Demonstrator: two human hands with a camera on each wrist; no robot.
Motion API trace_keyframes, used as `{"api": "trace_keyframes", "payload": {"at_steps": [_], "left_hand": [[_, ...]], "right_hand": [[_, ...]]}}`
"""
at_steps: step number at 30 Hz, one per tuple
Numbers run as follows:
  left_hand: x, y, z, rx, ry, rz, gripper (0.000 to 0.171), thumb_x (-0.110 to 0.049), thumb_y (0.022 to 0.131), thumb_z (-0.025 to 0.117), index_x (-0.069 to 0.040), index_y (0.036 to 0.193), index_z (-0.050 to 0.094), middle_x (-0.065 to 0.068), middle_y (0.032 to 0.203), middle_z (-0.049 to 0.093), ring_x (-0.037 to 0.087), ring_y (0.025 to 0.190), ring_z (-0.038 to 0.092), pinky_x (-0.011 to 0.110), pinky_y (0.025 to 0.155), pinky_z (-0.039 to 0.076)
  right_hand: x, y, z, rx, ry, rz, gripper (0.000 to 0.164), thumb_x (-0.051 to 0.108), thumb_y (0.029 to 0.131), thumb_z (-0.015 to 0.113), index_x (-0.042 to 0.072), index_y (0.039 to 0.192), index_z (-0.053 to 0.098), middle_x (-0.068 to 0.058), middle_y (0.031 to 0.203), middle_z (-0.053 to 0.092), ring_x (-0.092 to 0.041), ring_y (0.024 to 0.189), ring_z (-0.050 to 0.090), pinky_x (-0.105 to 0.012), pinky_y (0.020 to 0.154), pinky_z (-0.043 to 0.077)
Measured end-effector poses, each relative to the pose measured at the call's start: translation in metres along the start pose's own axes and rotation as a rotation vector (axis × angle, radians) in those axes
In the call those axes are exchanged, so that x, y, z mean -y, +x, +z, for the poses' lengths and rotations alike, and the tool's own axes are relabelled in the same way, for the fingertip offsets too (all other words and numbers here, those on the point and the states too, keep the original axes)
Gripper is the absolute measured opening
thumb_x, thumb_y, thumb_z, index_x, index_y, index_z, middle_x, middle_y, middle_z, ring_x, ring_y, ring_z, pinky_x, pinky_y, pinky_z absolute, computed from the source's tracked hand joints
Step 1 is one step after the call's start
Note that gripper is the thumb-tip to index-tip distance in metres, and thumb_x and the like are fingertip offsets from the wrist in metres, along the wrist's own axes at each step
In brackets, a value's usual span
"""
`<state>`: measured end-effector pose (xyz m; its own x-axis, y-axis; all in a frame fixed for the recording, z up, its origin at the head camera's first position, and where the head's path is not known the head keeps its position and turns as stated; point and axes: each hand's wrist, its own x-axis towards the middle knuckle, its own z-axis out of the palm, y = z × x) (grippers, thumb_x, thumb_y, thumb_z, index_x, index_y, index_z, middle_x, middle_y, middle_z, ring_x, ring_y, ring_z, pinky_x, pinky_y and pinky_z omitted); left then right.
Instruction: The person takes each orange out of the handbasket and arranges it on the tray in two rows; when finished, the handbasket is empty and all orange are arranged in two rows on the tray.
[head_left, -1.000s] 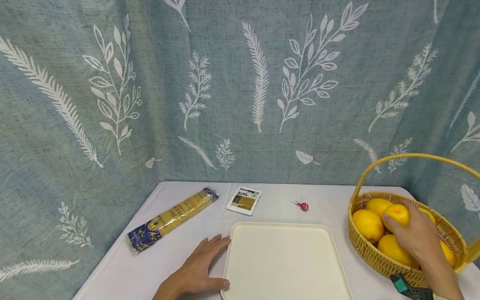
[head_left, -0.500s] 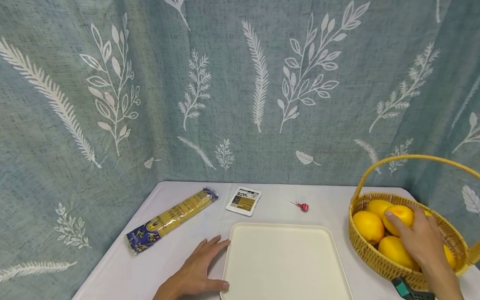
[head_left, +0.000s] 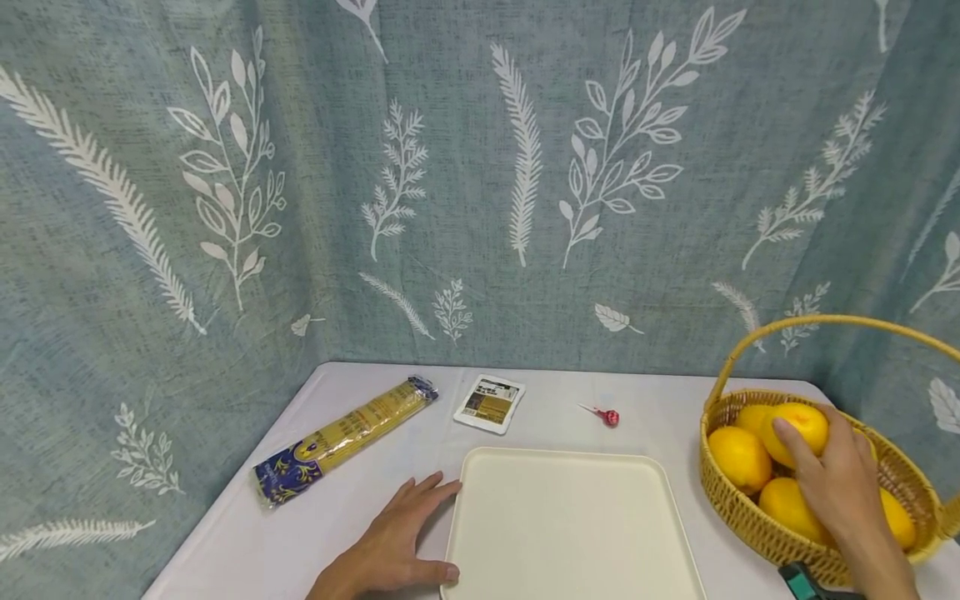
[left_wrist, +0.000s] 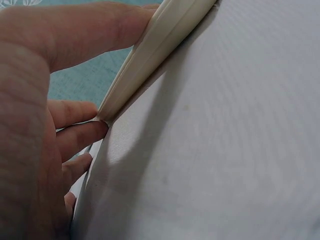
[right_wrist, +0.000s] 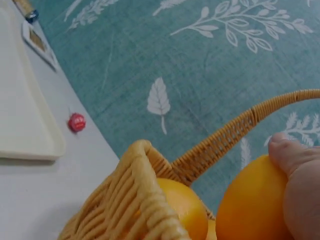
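My right hand (head_left: pixel 840 467) grips an oval, lemon-like yellow fruit (head_left: pixel 798 432), thumb on its near side and fingers largely hidden behind it. That fruit is at the top of the pile inside a wicker basket (head_left: pixel 723 500); whether it touches the ones below I cannot tell. In the right wrist view the thumb lies on the same fruit (right_wrist: pixel 252 202), above the basket's rim. My left hand (head_left: pixel 393 537) rests at the left edge of a cream tray (head_left: pixel 570 525), fingers spread and thumb touching the rim. The left wrist view shows fingertips against the tray's side (left_wrist: pixel 150 65).
Several yellow fruits (head_left: pixel 738 460) fill the basket, whose tall handle (head_left: pixel 847 319) arches over it. Toward the back of the white table lie a long yellow-and-blue packet (head_left: pixel 345 442), a small white pouch (head_left: pixel 490 404) and a red lollipop (head_left: pixel 609 417). A patterned curtain (head_left: pixel 480 208) stands behind.
My right thumb has come round the near side of the fruit, and the fruit now sits slightly higher than half a second ago. My left hand and the tray have stayed put.
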<state>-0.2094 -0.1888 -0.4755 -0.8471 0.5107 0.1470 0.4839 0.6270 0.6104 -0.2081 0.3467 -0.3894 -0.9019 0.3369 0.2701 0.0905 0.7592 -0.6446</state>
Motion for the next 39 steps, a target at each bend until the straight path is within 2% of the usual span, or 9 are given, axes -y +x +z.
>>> {"api": "trace_keyframes", "payload": {"at_steps": [6,9,11,13,21,26,31,34,39], "left_hand": [[0.000,0.001,0.000,0.002,-0.005,-0.018,0.099,-0.058,0.069,0.082,-0.014,0.150,0.047,0.027,0.155,0.040,0.055,0.145,0.028,0.073,0.118,0.019],[0.000,0.001,0.000,0.000,-0.002,-0.022,0.099,-0.058,0.069,0.082,-0.014,0.150,0.047,0.026,0.155,0.041,0.055,0.145,0.028,0.073,0.118,0.019],[0.000,0.002,0.001,-0.003,0.003,-0.021,0.099,-0.059,0.069,0.082,-0.015,0.150,0.047,0.026,0.155,0.041,0.055,0.145,0.028,0.073,0.117,0.020],[0.001,0.002,0.001,-0.004,0.004,-0.020,0.099,-0.059,0.069,0.082,-0.015,0.150,0.047,0.026,0.155,0.041,0.055,0.145,0.028,0.073,0.118,0.020],[0.001,0.001,-0.001,-0.004,-0.005,-0.004,0.099,-0.058,0.069,0.083,-0.014,0.151,0.047,0.028,0.155,0.040,0.056,0.144,0.029,0.074,0.116,0.021],[-0.002,-0.001,0.000,-0.006,-0.014,-0.011,0.098,-0.057,0.069,0.083,-0.015,0.150,0.047,0.028,0.155,0.040,0.059,0.143,0.027,0.076,0.114,0.022],[-0.002,0.000,0.001,-0.015,-0.014,-0.008,0.098,-0.057,0.068,0.084,-0.015,0.150,0.048,0.028,0.154,0.041,0.059,0.142,0.028,0.077,0.113,0.023],[-0.001,0.001,0.001,-0.006,-0.012,-0.006,0.098,-0.057,0.069,0.084,-0.016,0.150,0.048,0.028,0.155,0.040,0.058,0.143,0.028,0.076,0.114,0.024],[0.000,0.000,-0.001,0.015,-0.016,-0.027,0.098,-0.057,0.069,0.085,-0.017,0.150,0.047,0.027,0.156,0.038,0.062,0.142,0.026,0.079,0.111,0.025]], "right_hand": [[0.016,-0.004,0.003,-0.045,0.034,-0.027,0.080,0.048,0.106,0.045,-0.009,0.156,0.018,-0.042,0.137,0.036,-0.055,0.113,0.039,-0.064,0.081,0.040],[0.027,-0.006,0.005,-0.068,0.057,-0.075,0.077,0.046,0.105,0.049,-0.006,0.156,0.024,-0.038,0.136,0.040,-0.048,0.105,0.044,-0.049,0.072,0.045],[0.036,-0.006,0.007,-0.090,0.071,-0.108,0.072,0.044,0.104,0.053,-0.004,0.153,0.031,-0.034,0.134,0.043,-0.042,0.100,0.046,-0.037,0.068,0.042],[0.044,-0.008,0.010,-0.092,0.095,-0.121,0.070,0.043,0.103,0.056,-0.003,0.151,0.035,-0.032,0.135,0.044,-0.039,0.100,0.047,-0.032,0.068,0.040],[0.084,-0.016,0.035,-0.117,0.182,-0.153,0.068,0.039,0.097,0.068,0.001,0.147,0.043,-0.028,0.135,0.044,-0.039,0.105,0.047,-0.044,0.079,0.042],[0.102,-0.019,0.056,-0.112,0.246,-0.174,0.069,0.033,0.087,0.080,0.003,0.142,0.050,-0.024,0.132,0.047,-0.036,0.106,0.049,-0.044,0.080,0.045],[0.117,-0.023,0.078,-0.075,0.343,-0.182,0.074,0.026,0.079,0.088,0.003,0.140,0.053,-0.020,0.135,0.051,-0.034,0.116,0.050,-0.047,0.090,0.048],[0.124,-0.025,0.089,-0.036,0.361,-0.192,0.079,0.025,0.076,0.089,0.002,0.142,0.052,-0.019,0.140,0.051,-0.034,0.119,0.052,-0.051,0.096,0.051],[0.137,-0.030,0.105,0.032,0.390,-0.202,0.076,0.018,0.072,0.090,0.007,0.139,0.055,-0.016,0.137,0.051,-0.034,0.113,0.056,-0.054,0.092,0.055]]}}
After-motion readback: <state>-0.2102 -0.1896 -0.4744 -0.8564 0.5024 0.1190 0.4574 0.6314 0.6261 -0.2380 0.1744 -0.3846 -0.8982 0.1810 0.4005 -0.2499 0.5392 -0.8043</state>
